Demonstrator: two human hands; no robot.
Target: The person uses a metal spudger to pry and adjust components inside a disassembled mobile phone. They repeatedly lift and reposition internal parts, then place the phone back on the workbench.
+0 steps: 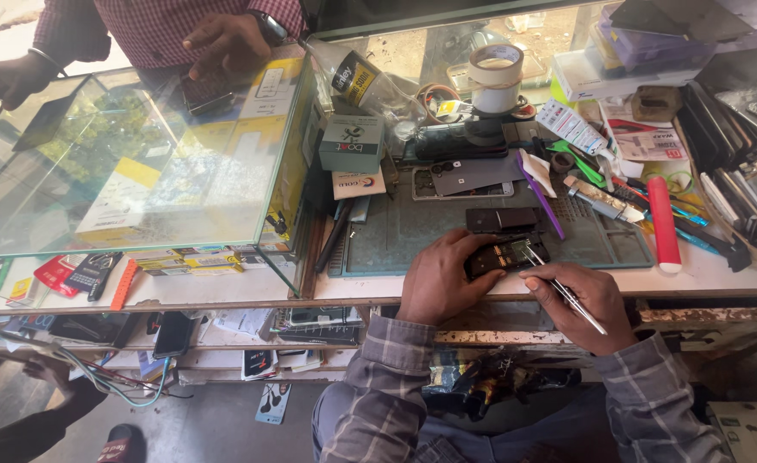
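The opened phone [507, 255] lies at the near edge of the grey work mat [413, 231], long axis left to right. The left hand [443, 279] closes around its left end. The right hand [588, 300], just to the right, pinches one pair of metal tweezers [563, 290], tips touching the phone. One phone, one tweezers, two hands.

The opened phone [505, 255] lies on the work mat [413, 231], glass case [130, 163] left, tape roll [496, 77] behind.
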